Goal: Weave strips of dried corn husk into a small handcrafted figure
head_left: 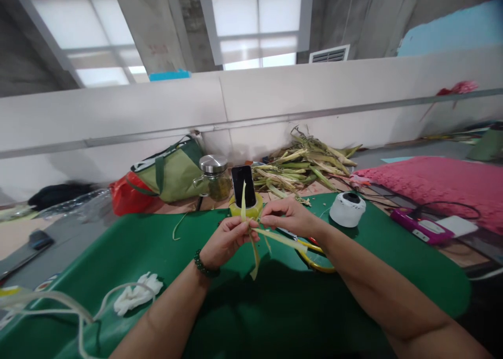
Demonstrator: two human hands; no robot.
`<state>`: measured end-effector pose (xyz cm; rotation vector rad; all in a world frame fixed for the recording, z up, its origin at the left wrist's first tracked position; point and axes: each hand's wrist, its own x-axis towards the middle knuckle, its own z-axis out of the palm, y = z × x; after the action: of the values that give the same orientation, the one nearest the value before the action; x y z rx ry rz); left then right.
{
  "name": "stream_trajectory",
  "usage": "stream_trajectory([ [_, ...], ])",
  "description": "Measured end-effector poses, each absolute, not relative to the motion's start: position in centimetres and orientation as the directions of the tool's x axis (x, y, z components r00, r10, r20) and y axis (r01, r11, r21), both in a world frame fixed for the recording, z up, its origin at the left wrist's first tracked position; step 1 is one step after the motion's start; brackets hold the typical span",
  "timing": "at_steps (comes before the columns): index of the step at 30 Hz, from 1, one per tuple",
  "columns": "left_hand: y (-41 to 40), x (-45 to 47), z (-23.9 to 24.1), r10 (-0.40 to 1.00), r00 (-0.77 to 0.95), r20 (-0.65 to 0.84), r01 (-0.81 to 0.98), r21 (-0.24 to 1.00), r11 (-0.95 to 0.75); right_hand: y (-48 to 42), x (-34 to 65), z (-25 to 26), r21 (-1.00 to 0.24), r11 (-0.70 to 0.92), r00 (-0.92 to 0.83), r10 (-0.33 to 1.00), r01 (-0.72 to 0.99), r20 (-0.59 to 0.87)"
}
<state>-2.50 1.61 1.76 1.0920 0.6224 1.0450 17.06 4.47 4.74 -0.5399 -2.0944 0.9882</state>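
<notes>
Pale, flat strips of plant leaf point(281, 238), like husk, cross one another in front of me. My left hand point(225, 239), with a dark green bead bracelet at the wrist, pinches them where they meet. One strip stands upright, one points right and others hang down. Close against the crossing, my right hand point(291, 217) has its thumb and fingers closed in a pinch; what lies between the fingertips is too small to make out. Scissors with yellow handles point(327, 269) lie below my right forearm, partly hidden by it. Just behind the hands a phone point(242, 183) leans on a yellow roll point(258, 207).
A pile of dried husks point(314, 162) lies behind the green mat point(157, 254). A glass jug point(219, 185) and a green bag point(178, 173) stand back left. On the right are a white pot point(347, 212) and a purple power strip point(422, 227). Crumpled tissue point(137, 294) lies front left.
</notes>
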Motion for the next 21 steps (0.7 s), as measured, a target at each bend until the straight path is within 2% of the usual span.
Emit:
stream_trajectory([
  [7, 1.5, -2.3, 2.0, 0.914, 0.395, 0.095, -0.35, 0.935, 0.054, 4.7, 17.3, 4.8, -0.738, 0.663, -0.622, 0.633, 0.127, 0.462],
  [16, 1.3, -2.5, 2.1, 0.899, 0.416, 0.136, -0.279, 0.96, -0.016, 4.9, 17.5, 4.7, -0.696, 0.711, -0.632, 0.587, 0.104, 0.505],
  [19, 1.3, -2.8, 2.1, 0.895, 0.403, 0.193, -0.225, 0.969, -0.107, 5.3, 17.8, 4.8, -0.733, 0.674, -0.613, 0.62, 0.096, 0.49],
  [21, 1.3, -2.9, 2.2, 0.893, 0.379, 0.244, -0.174, 0.966, -0.19, 5.7, 18.3, 5.0, -0.816, 0.574, -0.617, 0.667, 0.069, 0.417],
])
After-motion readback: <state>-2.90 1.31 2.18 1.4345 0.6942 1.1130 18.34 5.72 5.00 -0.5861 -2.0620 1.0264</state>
